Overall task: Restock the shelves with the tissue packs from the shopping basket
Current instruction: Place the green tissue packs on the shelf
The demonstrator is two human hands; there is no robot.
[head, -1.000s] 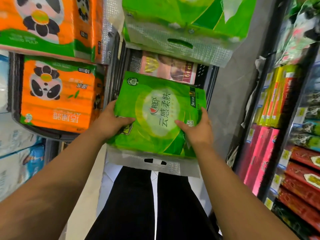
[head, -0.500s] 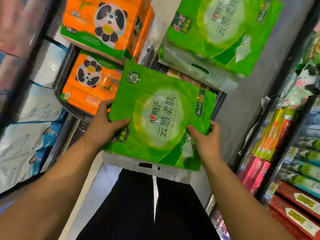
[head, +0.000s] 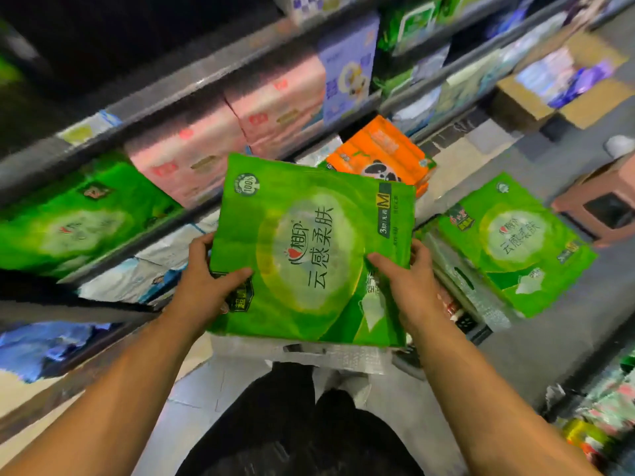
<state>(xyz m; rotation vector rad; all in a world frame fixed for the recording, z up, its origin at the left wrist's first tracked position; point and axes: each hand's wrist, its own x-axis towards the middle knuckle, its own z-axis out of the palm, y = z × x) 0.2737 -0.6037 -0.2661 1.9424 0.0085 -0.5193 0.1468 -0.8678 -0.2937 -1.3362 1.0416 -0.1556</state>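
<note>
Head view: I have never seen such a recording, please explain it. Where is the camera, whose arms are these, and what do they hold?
There is no machine. A person wears one wide-angle camera on the head, so the picture looks forward and down along their own bare arms. The left hand and right hand grip a green tissue pack by its two sides, thumbs on its front. At the left run store shelves with blurred pink packs and a shelved green pack. Behind the held pack lies an orange panda pack, and to its right a second green pack; what they rest on I cannot tell.
</note>
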